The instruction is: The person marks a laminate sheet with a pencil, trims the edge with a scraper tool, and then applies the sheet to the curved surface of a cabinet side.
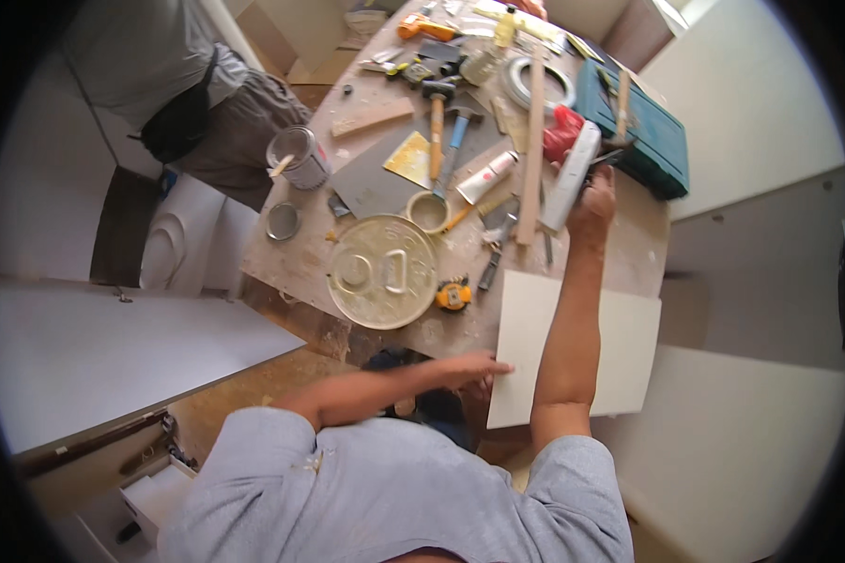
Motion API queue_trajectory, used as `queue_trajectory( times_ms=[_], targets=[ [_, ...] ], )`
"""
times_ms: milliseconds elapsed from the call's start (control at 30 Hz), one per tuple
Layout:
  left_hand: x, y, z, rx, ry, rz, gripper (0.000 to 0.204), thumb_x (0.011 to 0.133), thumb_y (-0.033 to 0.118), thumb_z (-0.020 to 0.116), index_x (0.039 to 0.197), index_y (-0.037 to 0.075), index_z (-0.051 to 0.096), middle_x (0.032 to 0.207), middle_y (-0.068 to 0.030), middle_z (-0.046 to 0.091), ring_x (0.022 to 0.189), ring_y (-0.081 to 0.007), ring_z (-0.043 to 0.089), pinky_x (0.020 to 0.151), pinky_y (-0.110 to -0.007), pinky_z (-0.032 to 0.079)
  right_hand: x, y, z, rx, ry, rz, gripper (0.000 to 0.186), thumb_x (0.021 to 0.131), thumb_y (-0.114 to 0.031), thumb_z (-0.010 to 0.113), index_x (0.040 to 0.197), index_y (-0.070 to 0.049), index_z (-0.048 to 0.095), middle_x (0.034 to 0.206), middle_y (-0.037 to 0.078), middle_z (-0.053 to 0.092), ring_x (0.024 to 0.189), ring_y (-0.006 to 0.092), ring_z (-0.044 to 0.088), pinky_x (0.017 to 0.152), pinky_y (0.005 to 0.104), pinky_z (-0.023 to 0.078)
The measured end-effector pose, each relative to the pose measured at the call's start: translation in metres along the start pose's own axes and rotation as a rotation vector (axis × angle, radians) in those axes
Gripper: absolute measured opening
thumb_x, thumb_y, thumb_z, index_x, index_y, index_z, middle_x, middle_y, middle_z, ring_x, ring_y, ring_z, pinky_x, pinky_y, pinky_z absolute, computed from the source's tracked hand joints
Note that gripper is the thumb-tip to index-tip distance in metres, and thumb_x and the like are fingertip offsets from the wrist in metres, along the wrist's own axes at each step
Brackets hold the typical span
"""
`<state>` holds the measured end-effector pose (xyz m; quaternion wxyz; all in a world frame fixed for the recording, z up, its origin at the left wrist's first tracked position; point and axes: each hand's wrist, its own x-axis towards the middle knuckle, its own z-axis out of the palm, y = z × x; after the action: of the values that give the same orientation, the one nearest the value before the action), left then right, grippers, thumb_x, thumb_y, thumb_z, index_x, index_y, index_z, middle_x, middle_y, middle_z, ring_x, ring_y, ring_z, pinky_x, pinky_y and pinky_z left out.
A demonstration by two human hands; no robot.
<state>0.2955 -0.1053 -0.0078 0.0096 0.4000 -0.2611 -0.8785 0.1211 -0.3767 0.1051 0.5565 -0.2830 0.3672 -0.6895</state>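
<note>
A white rectangular board [620,347] lies over the near right corner of the cluttered worktable. At its left edge is my left hand [479,369], closed on the board with a fingertip over the top and the other fingers partly hidden. My right arm reaches across the board. Beyond it, my right hand [594,200] is closed round something dark and thin that I cannot make out, beside a long white box-like piece [573,176]. A red plastic bag [561,133] and a green case [643,136] lie just past this hand. A wooden strip [531,150] is left of it.
The worktable [296,267] carries a round beige lid [382,296], a yellow tape measure [453,295], two hammers [455,141], a white tube [486,178], a tape roll [514,89] and an open paint can [300,159]. Another person [244,113] stands at the far left. White panels flank the table.
</note>
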Motion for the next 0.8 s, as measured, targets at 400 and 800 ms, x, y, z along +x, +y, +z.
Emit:
queue_trajectory(
  times_ms=[400, 800],
  targets=[
    [0.005, 0.009, 0.028, 0.200, -0.153, 0.115, 0.045, 0.103, 0.034, 0.064, 0.137, 0.005, 0.058, 0.130, -0.0097, 0.067, 0.113, -0.0241, 0.066, 0.090, -0.040, 0.056, -0.252, -0.123, -0.167, 0.569, 0.125, 0.187, 0.059, 0.107, -0.021, 0.054, 0.155, 0.005, 0.031, 0.145, 0.025, 0.052, 0.111, 0.0296, 0.066, 0.086, 0.0406, 0.065],
    [0.085, -0.031, 0.114, -0.318, 0.073, 0.164, 0.028, 0.110, 0.025, 0.053, 0.131, 0.007, 0.056, 0.124, -0.0070, 0.066, 0.112, -0.0232, 0.067, 0.091, -0.039, 0.058, -0.432, -0.118, -0.295, 0.159, 0.825, 0.094, 0.036, 0.103, -0.043, 0.061, 0.108, -0.008, 0.056, 0.078, 0.007, 0.062, 0.067, 0.0224, 0.064, 0.059, 0.0340, 0.055]
  ],
)
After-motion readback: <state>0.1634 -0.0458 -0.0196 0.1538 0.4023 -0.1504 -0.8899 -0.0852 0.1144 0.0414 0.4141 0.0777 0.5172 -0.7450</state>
